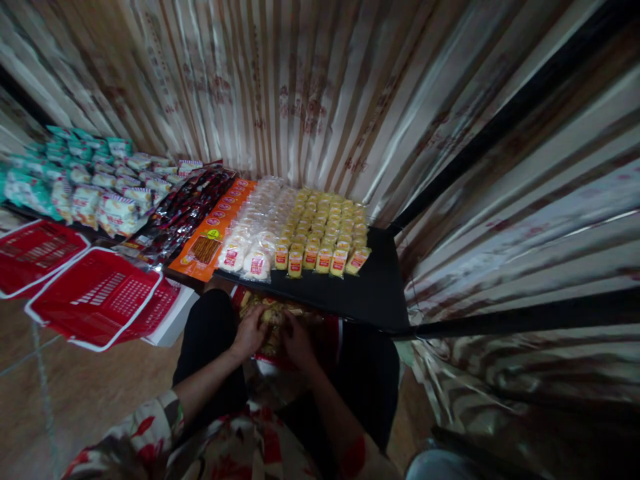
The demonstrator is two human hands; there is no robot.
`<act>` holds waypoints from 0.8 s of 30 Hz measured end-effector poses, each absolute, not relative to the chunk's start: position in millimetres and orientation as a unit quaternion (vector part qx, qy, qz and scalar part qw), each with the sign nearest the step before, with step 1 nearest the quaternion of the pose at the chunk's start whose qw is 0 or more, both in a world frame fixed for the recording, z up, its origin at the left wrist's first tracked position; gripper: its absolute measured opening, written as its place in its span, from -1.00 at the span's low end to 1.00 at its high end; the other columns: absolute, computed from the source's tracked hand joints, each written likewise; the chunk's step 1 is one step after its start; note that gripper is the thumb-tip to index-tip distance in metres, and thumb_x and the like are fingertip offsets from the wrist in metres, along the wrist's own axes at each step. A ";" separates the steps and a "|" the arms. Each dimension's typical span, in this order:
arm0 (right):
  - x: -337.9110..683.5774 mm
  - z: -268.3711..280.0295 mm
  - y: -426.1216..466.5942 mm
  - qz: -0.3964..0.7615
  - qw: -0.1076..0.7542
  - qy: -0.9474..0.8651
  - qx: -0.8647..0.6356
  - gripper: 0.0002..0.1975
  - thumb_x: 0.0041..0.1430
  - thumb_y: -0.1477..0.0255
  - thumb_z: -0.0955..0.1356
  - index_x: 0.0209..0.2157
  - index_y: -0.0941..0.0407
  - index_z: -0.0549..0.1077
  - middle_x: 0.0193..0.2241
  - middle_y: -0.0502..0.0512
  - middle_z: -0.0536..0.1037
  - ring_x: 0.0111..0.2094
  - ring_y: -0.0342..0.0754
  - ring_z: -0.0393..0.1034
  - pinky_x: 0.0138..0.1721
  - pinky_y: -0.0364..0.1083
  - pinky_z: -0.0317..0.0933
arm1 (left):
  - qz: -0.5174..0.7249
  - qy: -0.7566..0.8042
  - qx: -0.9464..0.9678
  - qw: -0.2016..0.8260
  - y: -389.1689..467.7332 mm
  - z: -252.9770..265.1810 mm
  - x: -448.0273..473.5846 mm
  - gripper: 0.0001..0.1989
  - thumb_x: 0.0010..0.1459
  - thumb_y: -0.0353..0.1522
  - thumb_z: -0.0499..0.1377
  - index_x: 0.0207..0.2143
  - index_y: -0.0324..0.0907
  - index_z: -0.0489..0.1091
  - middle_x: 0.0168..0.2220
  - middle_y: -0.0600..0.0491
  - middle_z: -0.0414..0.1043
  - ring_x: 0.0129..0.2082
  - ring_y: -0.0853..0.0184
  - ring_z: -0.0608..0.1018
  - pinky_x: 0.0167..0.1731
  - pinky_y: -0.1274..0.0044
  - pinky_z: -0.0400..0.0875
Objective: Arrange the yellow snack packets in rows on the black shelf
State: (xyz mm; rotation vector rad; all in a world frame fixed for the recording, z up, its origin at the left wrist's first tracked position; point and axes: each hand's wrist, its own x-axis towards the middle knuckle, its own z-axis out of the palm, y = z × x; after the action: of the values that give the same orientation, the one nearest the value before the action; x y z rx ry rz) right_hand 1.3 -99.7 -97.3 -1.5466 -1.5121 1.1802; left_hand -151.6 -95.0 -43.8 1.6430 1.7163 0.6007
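Note:
Below the front edge of the black shelf (pixel 380 283), both hands reach in among yellow snack packets (pixel 271 343) in a red container (pixel 332 341) between my knees. My left hand (pixel 251 331) has its fingers curled round some of the packets. Opposite it, my right hand (pixel 299 341) closes on the same bunch; its fingertips are dim and partly hidden. On the shelf above stand rows of yellow packets (pixel 324 259) with red and white labels. White round packets (pixel 257 264) in clear wrap are lined up to their left.
Further left lie an orange snack bag (pixel 205 257), dark shiny packets (pixel 187 207), white bags (pixel 117 212) and green bags (pixel 30 190). Red baskets (pixel 107 293) with white rims stand at the left. Striped curtain (pixel 300 87) hangs behind, with a dark pole (pixel 480 127) slanting at right.

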 end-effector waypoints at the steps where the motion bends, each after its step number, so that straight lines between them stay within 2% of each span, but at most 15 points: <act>1: 4.1 -90.9 -101.4 0.449 0.339 -0.583 -0.586 -0.49 -0.03 0.56 0.26 0.03 0.07 0.31 0.01 0.11 0.41 0.05 -0.01 0.27 0.11 0.06 0.08 | 0.239 0.656 0.629 0.342 -94.2 -40.2 -151.0 -0.59 -0.01 -0.56 0.05 -0.06 -0.21 0.31 -0.03 -0.06 0.33 0.03 0.27 0.35 0.08 0.41 0.20; 5: 17.2 -68.1 -109.0 0.418 0.366 -0.607 -0.567 -0.47 -0.05 0.55 0.27 0.03 0.09 0.31 0.04 0.13 0.37 0.08 -0.01 0.22 0.14 0.05 0.05 | 0.279 0.633 0.630 0.353 -91.2 -23.1 -144.7 -0.61 -0.03 -0.54 0.08 -0.09 -0.19 0.33 -0.05 -0.03 0.36 0.00 0.27 0.38 0.05 0.39 0.23; 10: 36.3 -47.0 -115.7 0.408 0.383 -0.601 -0.571 -0.48 -0.06 0.51 0.29 0.02 0.09 0.33 0.00 0.16 0.39 -0.01 0.03 0.30 0.01 0.04 0.21 | 0.308 0.615 0.617 0.381 -87.1 3.8 -126.9 -0.65 -0.05 -0.51 0.10 -0.14 -0.18 0.36 -0.11 -0.01 0.40 -0.08 0.29 0.42 -0.03 0.44 0.28; 12: 45.8 -38.1 -116.3 0.408 0.397 -0.589 -0.574 -0.49 -0.07 0.51 0.29 0.01 0.07 0.35 -0.03 0.15 0.40 -0.08 0.02 0.34 -0.09 0.01 0.29 | 0.320 0.615 0.591 0.412 -84.5 14.8 -117.5 -0.67 -0.05 -0.49 0.12 -0.16 -0.17 0.37 -0.14 0.02 0.41 -0.15 0.31 0.44 -0.11 0.48 0.32; 15: 62.7 -21.0 -113.7 0.406 0.434 -0.562 -0.575 -0.54 -0.04 0.47 0.30 -0.03 0.05 0.38 -0.08 0.13 0.43 -0.18 -0.04 0.38 -0.22 -0.07 0.35 | 0.341 0.598 0.527 0.498 -79.9 30.2 -101.7 -0.71 -0.04 -0.42 0.14 -0.18 -0.20 0.36 -0.29 0.05 0.44 -0.35 0.38 0.47 -0.35 0.57 0.36; 18: 82.3 -1.8 -106.4 0.415 0.467 -0.537 -0.567 -0.61 0.00 0.40 0.31 -0.06 0.07 0.42 -0.21 0.09 0.50 -0.32 -0.11 0.41 -0.33 -0.14 0.34 | 0.359 0.556 0.445 0.604 -75.7 42.8 -84.8 -0.75 0.00 -0.30 0.14 -0.26 -0.23 0.34 -0.39 0.08 0.42 -0.51 0.44 0.46 -0.59 0.65 0.24; 21: 101.6 13.8 -95.1 0.420 0.482 -0.519 -0.567 -0.63 0.00 0.32 0.33 -0.11 0.10 0.44 -0.38 0.05 0.53 -0.44 -0.15 0.39 -0.41 -0.17 0.32 | 0.359 0.522 0.400 0.663 -71.5 50.6 -68.5 -0.74 0.01 -0.21 0.14 -0.37 -0.24 0.33 -0.41 0.07 0.42 -0.59 0.49 0.45 -0.68 0.68 0.14; 24: 116.8 22.7 -83.1 0.435 0.500 -0.494 -0.563 -0.63 -0.01 0.28 0.35 -0.14 0.13 0.45 -0.33 0.08 0.54 -0.39 -0.12 0.41 -0.36 -0.15 0.32 | 0.335 0.506 0.366 0.706 -66.1 54.3 -53.7 -0.73 0.05 -0.20 0.13 -0.38 -0.26 0.31 -0.44 0.05 0.43 -0.64 0.50 0.45 -0.71 0.70 0.07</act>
State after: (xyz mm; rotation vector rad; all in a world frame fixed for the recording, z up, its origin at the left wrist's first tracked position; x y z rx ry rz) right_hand 116.8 -83.1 22.7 -1.3609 -1.1954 1.0519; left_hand -53.7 -66.1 54.3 0.8125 1.1237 0.7436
